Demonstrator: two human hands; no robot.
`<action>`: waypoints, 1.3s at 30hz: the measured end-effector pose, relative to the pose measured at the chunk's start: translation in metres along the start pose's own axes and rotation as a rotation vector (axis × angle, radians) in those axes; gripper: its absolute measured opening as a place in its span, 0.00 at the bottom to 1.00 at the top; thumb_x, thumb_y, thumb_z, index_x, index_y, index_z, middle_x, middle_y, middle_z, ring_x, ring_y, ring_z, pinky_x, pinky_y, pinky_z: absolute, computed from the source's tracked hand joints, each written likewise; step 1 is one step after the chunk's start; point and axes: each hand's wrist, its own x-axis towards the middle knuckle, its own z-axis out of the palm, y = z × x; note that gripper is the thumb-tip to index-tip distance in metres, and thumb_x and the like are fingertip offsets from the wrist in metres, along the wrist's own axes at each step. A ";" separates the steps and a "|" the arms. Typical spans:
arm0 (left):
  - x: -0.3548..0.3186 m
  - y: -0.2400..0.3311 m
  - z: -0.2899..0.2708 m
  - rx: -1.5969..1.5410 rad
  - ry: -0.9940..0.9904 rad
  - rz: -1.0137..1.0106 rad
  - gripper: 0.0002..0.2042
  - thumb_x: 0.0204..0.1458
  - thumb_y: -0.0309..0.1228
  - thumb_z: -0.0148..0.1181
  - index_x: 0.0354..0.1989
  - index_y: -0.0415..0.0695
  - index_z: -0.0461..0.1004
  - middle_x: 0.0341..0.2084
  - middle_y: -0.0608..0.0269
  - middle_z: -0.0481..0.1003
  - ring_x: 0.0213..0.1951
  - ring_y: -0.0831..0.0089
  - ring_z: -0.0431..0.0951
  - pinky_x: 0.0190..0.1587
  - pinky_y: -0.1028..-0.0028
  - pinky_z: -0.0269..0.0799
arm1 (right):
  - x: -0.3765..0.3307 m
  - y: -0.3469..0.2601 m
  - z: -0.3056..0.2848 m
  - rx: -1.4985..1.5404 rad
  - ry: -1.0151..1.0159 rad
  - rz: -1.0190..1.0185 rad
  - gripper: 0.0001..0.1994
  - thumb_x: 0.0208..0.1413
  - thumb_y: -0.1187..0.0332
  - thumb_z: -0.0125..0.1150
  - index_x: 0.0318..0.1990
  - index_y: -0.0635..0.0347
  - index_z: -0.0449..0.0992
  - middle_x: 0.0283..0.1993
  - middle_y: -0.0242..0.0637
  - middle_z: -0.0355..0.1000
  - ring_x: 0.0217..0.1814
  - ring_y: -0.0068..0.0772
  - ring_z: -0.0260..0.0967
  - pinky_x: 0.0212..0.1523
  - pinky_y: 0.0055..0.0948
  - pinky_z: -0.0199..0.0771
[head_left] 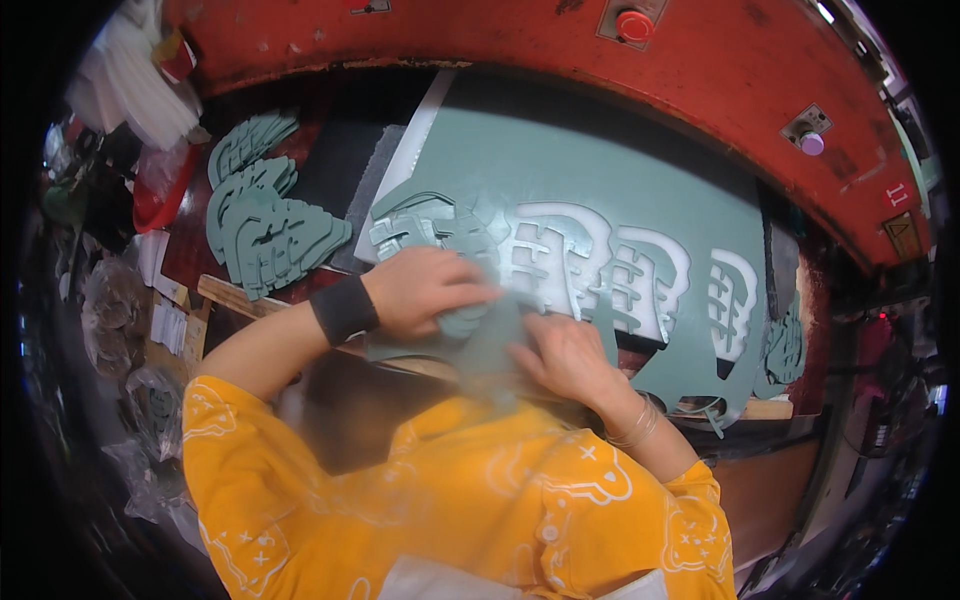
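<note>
A large grey-green sheet (580, 140) lies over the table in front of me, with shoe-sole-shaped openings along its near side that show white beneath. At its left part, my left hand (425, 288), with a black wristband, curls its fingers over a patterned green cut-out piece (462, 232). Just right of it my right hand (570, 355) is closed by the sheet's near edge, thumb and fingers on a strip of green material (490, 350). Motion smears that strip between the two hands. The left fingertips are partly lost in the blur.
Stacked green cut-outs (270, 235) lie on the left of the table. Behind the sheet runs a red machine beam (450, 40) with a red push button (634, 26) and a purple knob (811, 143). Another small green stack (785, 350) lies at the right; plastic bags (115, 300) hang left.
</note>
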 end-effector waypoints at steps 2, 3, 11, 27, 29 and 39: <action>0.010 -0.003 -0.001 -0.201 0.141 -0.157 0.21 0.45 0.29 0.61 0.51 0.50 0.73 0.37 0.57 0.75 0.37 0.57 0.74 0.44 0.64 0.70 | -0.002 0.002 0.003 -0.028 0.031 -0.014 0.14 0.51 0.58 0.58 0.32 0.61 0.70 0.27 0.49 0.71 0.31 0.55 0.70 0.31 0.48 0.70; 0.016 -0.005 -0.005 -0.306 0.205 -0.228 0.19 0.46 0.29 0.61 0.49 0.50 0.75 0.35 0.57 0.75 0.37 0.56 0.74 0.44 0.65 0.71 | -0.003 0.003 0.006 -0.034 0.042 -0.008 0.14 0.51 0.58 0.59 0.32 0.61 0.70 0.27 0.49 0.71 0.31 0.55 0.70 0.31 0.48 0.70; 0.033 -0.081 -0.112 -1.309 1.376 -0.419 0.16 0.59 0.33 0.53 0.54 0.42 0.69 0.42 0.58 0.75 0.42 0.64 0.78 0.46 0.64 0.75 | 0.000 -0.009 -0.001 -0.149 -0.047 0.073 0.13 0.50 0.60 0.60 0.36 0.59 0.70 0.27 0.47 0.72 0.31 0.51 0.72 0.32 0.46 0.72; 0.041 -0.035 -0.091 -1.067 1.068 -0.397 0.17 0.60 0.32 0.54 0.54 0.38 0.69 0.36 0.66 0.75 0.36 0.79 0.75 0.41 0.77 0.72 | 0.140 -0.035 -0.035 -0.111 0.339 -0.232 0.12 0.54 0.60 0.59 0.28 0.58 0.75 0.28 0.41 0.73 0.33 0.47 0.71 0.33 0.42 0.71; 0.038 -0.047 -0.091 -1.081 1.130 -0.507 0.15 0.59 0.32 0.54 0.53 0.38 0.70 0.34 0.66 0.75 0.35 0.79 0.75 0.40 0.77 0.72 | 0.140 -0.030 -0.026 -0.043 0.443 -0.340 0.11 0.54 0.63 0.59 0.25 0.59 0.74 0.25 0.42 0.71 0.32 0.47 0.70 0.31 0.42 0.70; 0.065 -0.087 -0.096 -1.170 1.254 -0.593 0.12 0.59 0.30 0.53 0.48 0.39 0.72 0.33 0.63 0.76 0.34 0.74 0.77 0.38 0.72 0.74 | 0.142 -0.012 -0.034 -0.017 0.577 -0.395 0.09 0.51 0.68 0.61 0.24 0.61 0.73 0.24 0.41 0.69 0.29 0.46 0.67 0.31 0.41 0.67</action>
